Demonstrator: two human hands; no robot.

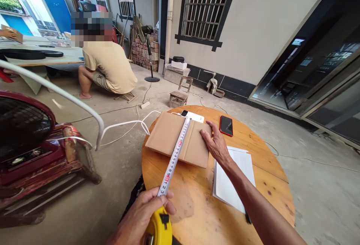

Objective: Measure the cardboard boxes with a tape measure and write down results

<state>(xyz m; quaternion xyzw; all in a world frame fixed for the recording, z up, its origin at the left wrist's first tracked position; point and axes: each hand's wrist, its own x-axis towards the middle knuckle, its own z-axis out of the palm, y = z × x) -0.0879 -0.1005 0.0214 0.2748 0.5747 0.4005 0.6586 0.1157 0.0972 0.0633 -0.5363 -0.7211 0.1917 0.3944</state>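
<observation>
My left hand (147, 209) is closed around a yellow tape measure (159, 226), the thumb pressing on its blade near the case. The pulled-out blade (176, 151) runs up and away across a brown cardboard box (165, 132), its far end at the box's far edge. At the box's right side is my right hand (215, 140), thumb on the top face and fingers along the edge. The box lies on a round wooden table (194, 203).
Papers (233, 173) lie right of the box, with a red-edged phone (226, 125) beyond them. A white device (195, 116) sits behind the box. A white curved tube (84, 110) crosses at left. A person (108, 65) sits on a low stool farther off; a wooden chair (180, 94) stands behind the table.
</observation>
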